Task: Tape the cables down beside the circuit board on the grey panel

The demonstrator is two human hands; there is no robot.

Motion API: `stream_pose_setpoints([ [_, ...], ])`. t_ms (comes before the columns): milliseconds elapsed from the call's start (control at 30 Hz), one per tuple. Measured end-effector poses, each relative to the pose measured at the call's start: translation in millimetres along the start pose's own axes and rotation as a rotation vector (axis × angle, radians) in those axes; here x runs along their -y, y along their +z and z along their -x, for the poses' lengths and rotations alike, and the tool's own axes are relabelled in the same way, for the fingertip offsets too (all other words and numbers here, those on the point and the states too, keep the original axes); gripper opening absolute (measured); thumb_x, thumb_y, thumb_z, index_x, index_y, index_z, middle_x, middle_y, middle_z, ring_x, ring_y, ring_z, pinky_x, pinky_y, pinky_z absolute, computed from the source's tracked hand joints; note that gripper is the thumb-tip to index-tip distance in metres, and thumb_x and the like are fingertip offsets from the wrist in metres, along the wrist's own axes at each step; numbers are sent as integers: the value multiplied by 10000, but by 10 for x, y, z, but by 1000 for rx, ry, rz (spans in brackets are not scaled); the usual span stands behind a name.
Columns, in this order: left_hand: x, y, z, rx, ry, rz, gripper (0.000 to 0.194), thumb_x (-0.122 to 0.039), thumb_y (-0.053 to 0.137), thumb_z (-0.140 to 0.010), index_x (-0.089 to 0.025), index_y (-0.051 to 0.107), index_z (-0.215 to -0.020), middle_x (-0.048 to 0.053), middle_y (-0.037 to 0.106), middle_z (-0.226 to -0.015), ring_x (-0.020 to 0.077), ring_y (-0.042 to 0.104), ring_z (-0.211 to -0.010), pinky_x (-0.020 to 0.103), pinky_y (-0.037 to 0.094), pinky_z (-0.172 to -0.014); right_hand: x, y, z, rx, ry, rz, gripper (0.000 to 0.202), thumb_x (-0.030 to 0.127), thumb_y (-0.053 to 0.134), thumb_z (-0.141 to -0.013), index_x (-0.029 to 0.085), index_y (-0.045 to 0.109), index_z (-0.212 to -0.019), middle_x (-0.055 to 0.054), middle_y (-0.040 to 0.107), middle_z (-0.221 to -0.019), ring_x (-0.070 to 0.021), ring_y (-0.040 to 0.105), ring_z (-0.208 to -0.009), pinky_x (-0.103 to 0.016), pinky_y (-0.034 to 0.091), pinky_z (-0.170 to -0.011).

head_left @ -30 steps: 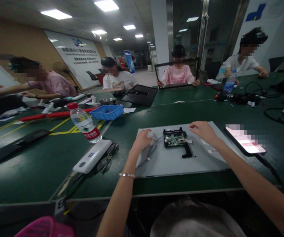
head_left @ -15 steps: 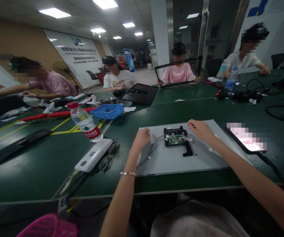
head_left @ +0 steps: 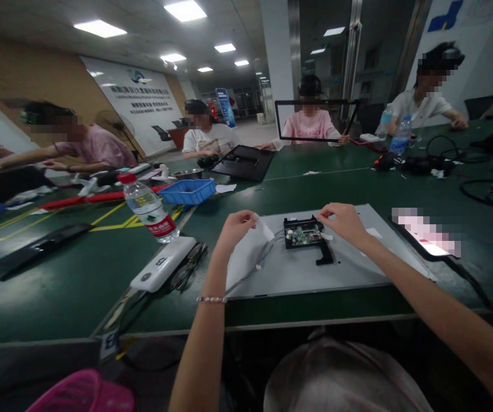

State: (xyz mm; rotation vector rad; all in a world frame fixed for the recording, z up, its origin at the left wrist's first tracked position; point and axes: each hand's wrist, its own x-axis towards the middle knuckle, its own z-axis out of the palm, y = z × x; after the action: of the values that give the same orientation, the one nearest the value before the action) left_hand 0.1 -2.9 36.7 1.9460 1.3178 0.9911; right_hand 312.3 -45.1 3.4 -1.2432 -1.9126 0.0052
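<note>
My left hand (head_left: 238, 226) is closed in a pinch on a thin whitish piece of tape (head_left: 265, 230), above the left part of a flat grey panel (head_left: 358, 272). My right hand (head_left: 340, 220) is also pinched, its fingertips at the upper right corner of a black bracket (head_left: 325, 252); whatever they hold, if anything, is too small to make out. Inside the bracket sits a green circuit board (head_left: 305, 236). Thin grey cables (head_left: 264, 252) run from its left side down the panel. A small white label (head_left: 374, 233) lies right of my right hand.
A lit phone (head_left: 430, 240) lies right of the panel. To the left are a white power bank (head_left: 163, 266), glasses (head_left: 190, 268), a water bottle (head_left: 152, 214) and a blue tray (head_left: 189, 194). Across the table a person holds a black frame (head_left: 317, 138); other people sit around.
My left hand has moved up and left with the tape, which shows more clearly. The right fingertips have shifted left to the bracket's corner. The person opposite has tilted the black frame upright.
</note>
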Motion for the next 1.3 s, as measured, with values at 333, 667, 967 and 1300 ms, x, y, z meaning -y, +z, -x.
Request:
stream_pose_setpoints([
  [333, 67, 190, 103, 233, -58, -131, 219, -334, 586, -665, -135, 667, -707, 11, 617, -597, 140, 556, -583, 239, 423, -572, 508, 151, 79, 266, -357, -53, 244, 233, 453, -934, 177, 639, -1082, -108, 657, -1080, -225, 591, -1014, -386, 469, -886],
  [667, 241, 134, 73, 219, -9, -317, 241, -301, 544, -687, -133, 691, -777, 15, 652, -677, 148, 571, -627, 253, 440, -619, 932, 415, 143, 502, -594, 27, 347, 280, 524, -890, 133, 588, -1198, -155, 604, -1237, -267, 488, -1220, -465, 348, -1043],
  [967, 213, 186, 107, 271, -34, -277, 210, -269, 617, -642, -136, 701, -781, 5, 659, -686, 157, 578, -676, 253, 464, -654, 990, 488, 231, 482, -574, 80, 338, 337, 470, -932, 107, 594, -1148, -155, 644, -1170, -247, 547, -1140, -481, 227, -1109],
  [1300, 188, 207, 100, 307, 4, -276, 188, -285, 604, -676, -139, 690, -758, 1, 628, -652, 141, 557, -636, 234, 427, -594, 954, 517, 216, 475, -553, 56, 247, 278, 486, -931, 117, 602, -1078, -138, 663, -1055, -230, 585, -1003, -424, 355, -1012],
])
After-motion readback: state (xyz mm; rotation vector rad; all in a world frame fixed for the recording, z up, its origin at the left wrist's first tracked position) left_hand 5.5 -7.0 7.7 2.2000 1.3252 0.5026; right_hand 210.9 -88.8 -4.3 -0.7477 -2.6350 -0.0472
